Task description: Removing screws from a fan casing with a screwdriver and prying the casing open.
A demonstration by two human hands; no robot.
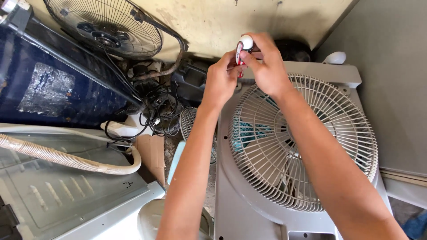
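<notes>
Fingers of both my hands meet over the far edge of the grey box fan (267, 209), which lies flat on its back with its round grille (307, 142) facing up at me; my right hand (264, 66) is closed around a small tool with a white round knob and a red body (243, 48), thumb and forefinger pinching it just below the knob, presumably so the tip stays steady; my left hand (221, 80) is curled shut beside it, fingertips pressed to the lower part of the same tool as a brace; I cannot see the tip, because my hands hide it. Both forearms cross the grille to reach that far edge. Beyond the fan's left edge sits a tangle of black cables (160, 106); further left lie a ribbed beige hose (58, 155) and a dark blue tank (53, 80), with 1 wire fan guard (106, 26) leaning on the wall.
</notes>
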